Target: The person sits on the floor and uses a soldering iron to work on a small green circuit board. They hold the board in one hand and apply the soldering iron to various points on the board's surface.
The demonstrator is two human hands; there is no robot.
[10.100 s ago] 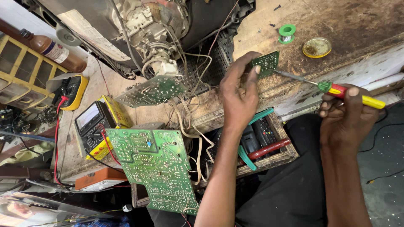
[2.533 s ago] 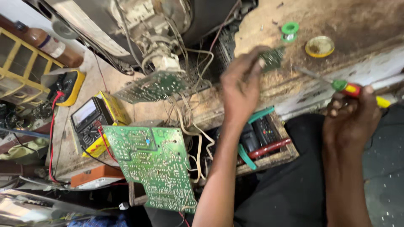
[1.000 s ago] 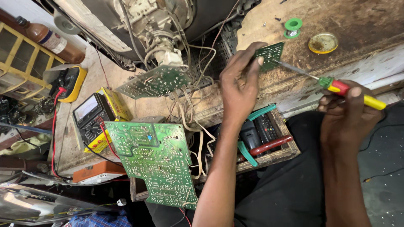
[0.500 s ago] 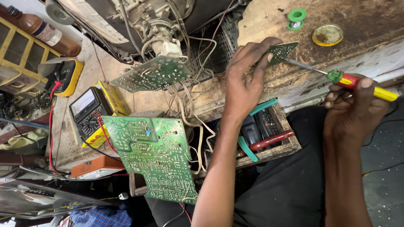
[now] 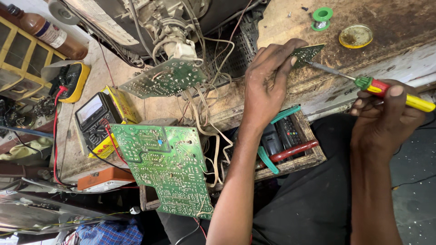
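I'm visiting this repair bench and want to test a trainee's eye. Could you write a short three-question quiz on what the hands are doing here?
1. True or false: the left hand pinches a small green circuit board at the edge of the wooden bench.
2. What does the right hand hold? A) pliers B) soldering iron C) brush
3. Fill in: the iron's metal tip meets the small ____.

Key: 1 true; 2 B; 3 board. The large green circuit board lies untouched below.
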